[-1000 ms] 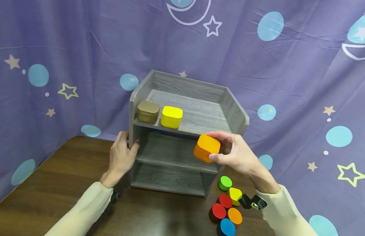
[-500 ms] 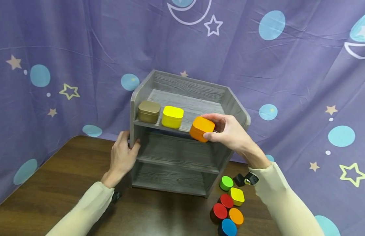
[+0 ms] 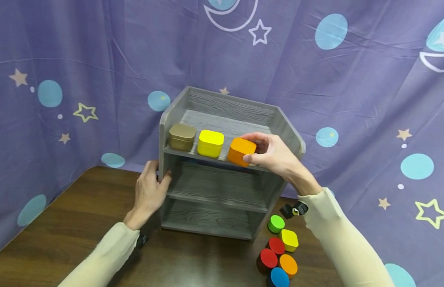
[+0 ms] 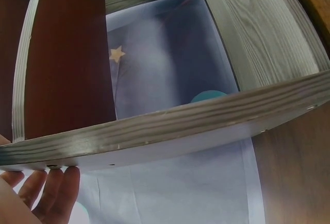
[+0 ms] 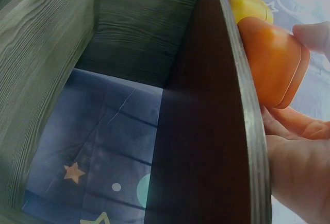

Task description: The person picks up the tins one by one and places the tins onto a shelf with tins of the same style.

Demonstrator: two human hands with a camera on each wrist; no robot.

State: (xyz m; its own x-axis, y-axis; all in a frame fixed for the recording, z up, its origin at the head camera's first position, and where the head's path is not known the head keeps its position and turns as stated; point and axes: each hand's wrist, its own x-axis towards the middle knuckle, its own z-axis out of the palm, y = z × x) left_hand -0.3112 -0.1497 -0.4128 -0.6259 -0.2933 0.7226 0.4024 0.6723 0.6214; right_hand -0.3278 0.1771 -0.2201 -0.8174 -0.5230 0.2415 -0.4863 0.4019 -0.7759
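My right hand (image 3: 273,154) pinches an orange rounded-square tin (image 3: 242,151) between thumb and fingers, right at the front edge of the top shelf. In the right wrist view the orange tin (image 5: 273,62) overlaps the shelf's edge, with the thumb and fingers on either side. To its left on the same shelf stand a yellow tin (image 3: 210,143) and a bronze tin (image 3: 182,137). My left hand (image 3: 149,189) grips the left side panel of the grey wooden shelf unit (image 3: 214,203). The left wrist view shows its fingertips (image 4: 67,183) against the panel's outer face.
On the brown table (image 3: 193,263), right of the unit, several lidded tins stand together: green (image 3: 276,224), yellow (image 3: 289,240), two red (image 3: 267,259), orange (image 3: 288,265) and blue (image 3: 278,277). A purple curtain (image 3: 100,79) hangs behind the unit.
My right hand has carried the orange tin up and left, from in front of the middle shelf to the top shelf's front edge. The left hand keeps its grip on the side panel.
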